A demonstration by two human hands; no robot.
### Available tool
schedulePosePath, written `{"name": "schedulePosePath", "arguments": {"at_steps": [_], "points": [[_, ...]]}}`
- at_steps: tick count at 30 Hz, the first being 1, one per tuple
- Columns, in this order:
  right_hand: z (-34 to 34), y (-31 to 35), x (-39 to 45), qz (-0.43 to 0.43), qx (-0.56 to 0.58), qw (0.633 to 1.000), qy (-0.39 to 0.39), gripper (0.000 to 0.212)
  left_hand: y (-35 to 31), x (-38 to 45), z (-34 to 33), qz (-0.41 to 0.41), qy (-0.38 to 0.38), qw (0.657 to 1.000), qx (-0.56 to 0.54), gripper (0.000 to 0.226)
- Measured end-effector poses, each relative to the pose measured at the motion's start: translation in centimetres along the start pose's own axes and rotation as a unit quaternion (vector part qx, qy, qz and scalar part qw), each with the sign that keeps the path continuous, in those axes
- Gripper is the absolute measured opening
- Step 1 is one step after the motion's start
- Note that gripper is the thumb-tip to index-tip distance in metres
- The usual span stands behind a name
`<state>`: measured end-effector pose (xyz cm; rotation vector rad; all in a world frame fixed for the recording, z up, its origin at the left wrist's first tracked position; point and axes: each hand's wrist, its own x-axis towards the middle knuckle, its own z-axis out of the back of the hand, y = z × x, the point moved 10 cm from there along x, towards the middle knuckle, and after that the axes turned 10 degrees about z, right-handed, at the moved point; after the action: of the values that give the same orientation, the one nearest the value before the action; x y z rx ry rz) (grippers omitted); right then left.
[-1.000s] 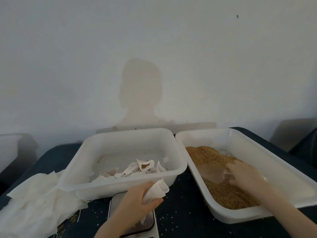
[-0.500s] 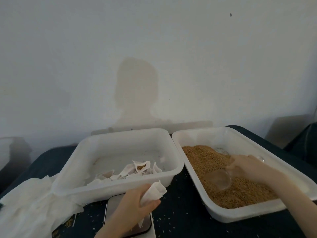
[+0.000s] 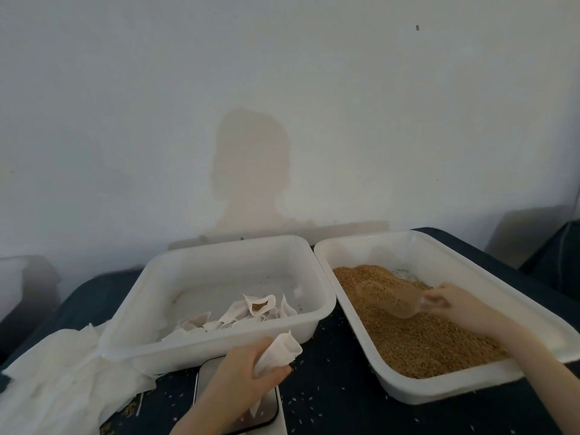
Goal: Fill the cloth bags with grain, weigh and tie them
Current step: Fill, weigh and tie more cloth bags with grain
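Left hand grasps an empty bag at six o'clock; right hand grips the scoop (loaded with grain): lift level, pour slowly.

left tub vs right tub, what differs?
The left tub holds cloth bags; the right tub holds brown grain. No hand is in the left tub; the right hand holds a clear scoop in the right tub. Both are white plastic.
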<state>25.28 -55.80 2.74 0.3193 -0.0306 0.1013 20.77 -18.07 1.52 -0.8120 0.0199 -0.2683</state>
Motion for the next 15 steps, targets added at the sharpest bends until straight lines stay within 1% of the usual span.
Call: {"name": "schedulePosePath", "arguments": {"at_steps": [2,5,6,8,10,13,15], "points": [[0.1,0.11,-0.1,-0.006,0.004,1.0,0.001,0.034,-0.17,0.07,-0.03,-0.002,0.0,1.0,-0.006,0.034],[0.72,0.14,-0.29,-0.02,0.009,0.999,-0.025,0.035,-0.58,0.12,-0.14,-0.006,0.006,1.0,-0.019,0.032],[0.6,0.34,-0.3,-0.017,0.009,1.0,-0.02,0.034,-0.67,0.1,-0.25,-0.007,0.011,1.0,-0.023,0.031],[0.49,0.56,-0.43,-0.017,0.011,1.0,-0.015,0.032,-0.88,0.1,-0.37,-0.007,0.019,1.0,-0.023,0.026],[0.83,0.4,-0.67,-0.029,0.021,0.999,-0.028,0.032,-1.0,0.16,-0.38,-0.005,0.021,1.0,-0.022,0.017],[0.47,0.61,-0.82,-0.018,0.018,1.0,0.001,0.034,-1.04,0.14,-0.39,-0.001,0.026,0.999,-0.02,0.011],[0.58,0.46,-0.99,-0.016,0.014,1.0,0.0,0.036,-1.02,0.09,-0.37,0.002,0.027,0.999,-0.017,0.01]]}}
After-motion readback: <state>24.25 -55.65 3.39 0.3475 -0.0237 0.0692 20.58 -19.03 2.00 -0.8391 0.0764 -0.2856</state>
